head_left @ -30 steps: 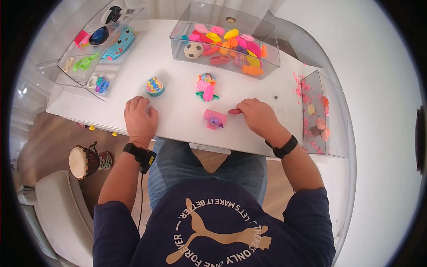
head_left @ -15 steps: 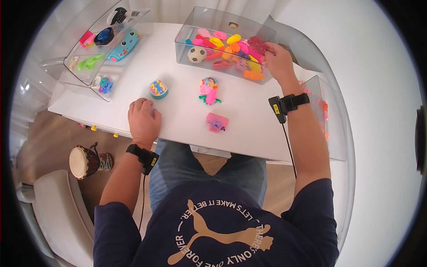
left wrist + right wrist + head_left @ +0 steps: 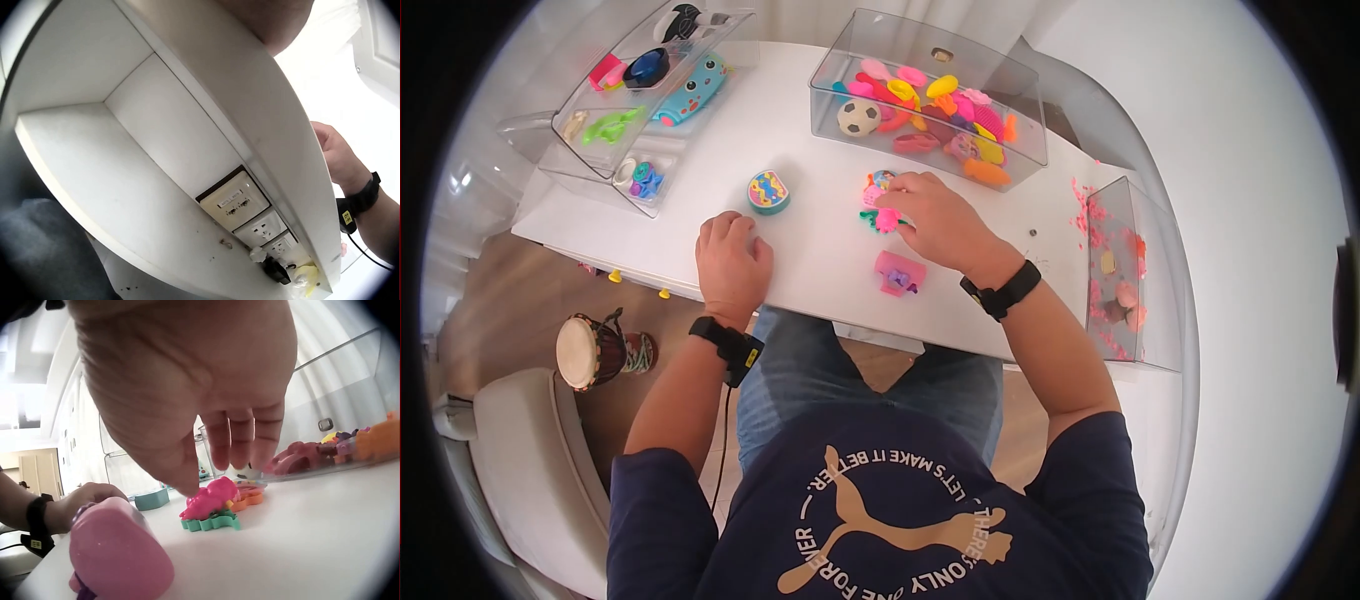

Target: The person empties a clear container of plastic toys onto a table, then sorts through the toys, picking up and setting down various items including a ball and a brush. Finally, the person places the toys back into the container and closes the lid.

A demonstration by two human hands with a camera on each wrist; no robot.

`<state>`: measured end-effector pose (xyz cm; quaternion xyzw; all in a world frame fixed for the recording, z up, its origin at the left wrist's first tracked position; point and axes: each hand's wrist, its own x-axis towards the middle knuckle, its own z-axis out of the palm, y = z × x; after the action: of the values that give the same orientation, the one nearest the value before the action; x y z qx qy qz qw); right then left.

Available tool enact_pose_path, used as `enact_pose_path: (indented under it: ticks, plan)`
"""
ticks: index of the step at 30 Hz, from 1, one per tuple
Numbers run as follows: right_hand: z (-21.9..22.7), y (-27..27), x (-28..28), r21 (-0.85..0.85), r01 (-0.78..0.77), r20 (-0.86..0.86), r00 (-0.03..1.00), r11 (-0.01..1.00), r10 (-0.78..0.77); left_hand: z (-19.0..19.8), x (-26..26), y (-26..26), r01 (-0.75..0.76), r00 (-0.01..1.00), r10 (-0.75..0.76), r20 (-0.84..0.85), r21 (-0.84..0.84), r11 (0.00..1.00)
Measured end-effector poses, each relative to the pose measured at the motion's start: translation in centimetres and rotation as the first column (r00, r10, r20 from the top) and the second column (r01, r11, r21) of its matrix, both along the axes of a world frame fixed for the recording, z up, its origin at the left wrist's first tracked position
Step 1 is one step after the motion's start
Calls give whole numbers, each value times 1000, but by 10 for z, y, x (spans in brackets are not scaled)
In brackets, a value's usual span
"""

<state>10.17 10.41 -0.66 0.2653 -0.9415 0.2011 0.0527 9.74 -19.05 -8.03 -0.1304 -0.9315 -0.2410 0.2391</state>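
My right hand point(image 3: 930, 220) is over a small group of toys at the middle of the table, palm down. In the right wrist view its fingers point downward, the thumb tip right at a bright pink toy figure point(image 3: 212, 499) with a green wavy-edged base point(image 3: 212, 523). An orange-edged piece point(image 3: 251, 499) lies just behind it. Nearer the table's front edge sits a pink curved toy point(image 3: 895, 272) with a purple bow. My left hand point(image 3: 734, 265) rests on the table near the front edge, fingers loosely bent, below a teal toy box point(image 3: 768, 192) with a colourful lid.
A clear bin point(image 3: 825, 118) of colourful toys and a small football stands at the back. Clear stacked trays point(image 3: 580, 172) with toys are at the back left, and another clear bin point(image 3: 1115, 335) stands at the right beside scattered pink bits.
My right hand, first holding a dark red piece by the pink curved toy, went to the back bin and came back without it to the toy group. My left hand stayed put.
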Motion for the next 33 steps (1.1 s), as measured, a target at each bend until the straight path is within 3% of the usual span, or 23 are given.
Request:
enact_pose_path:
  ticks: [6,9,15,21,24,27,30,33]
  plan:
    - [-12,9,0,144,35,85,995,989,-48,1,-1,1,0,1000,0,-8,-8,1000]
    - [-17,18,6,89,56,62,996,995,-61,0,-1,0,3,1000,-3,-3,-4,1000]
    - [2,35,17,112,101,171,978,989,-119,-3,-1,0,6,1000,-6,-17,-5,1000]
    - [19,42,8,-48,170,183,970,984,-159,-2,-1,0,0,1000,0,-2,-5,1000]
    - [39,41,-5,-166,339,61,941,926,-333,1,0,1,12,1000,-12,-19,2,1000]
    - [70,41,-17,-453,403,90,908,795,-409,1,0,1,16,999,-16,-31,7,1000]
    - [66,76,-48,-360,454,-180,823,815,-538,3,0,1,16,999,-16,-30,14,1000]
    - [64,94,-63,-251,525,-192,796,813,-574,0,-1,0,7,1000,-7,-6,6,1000]
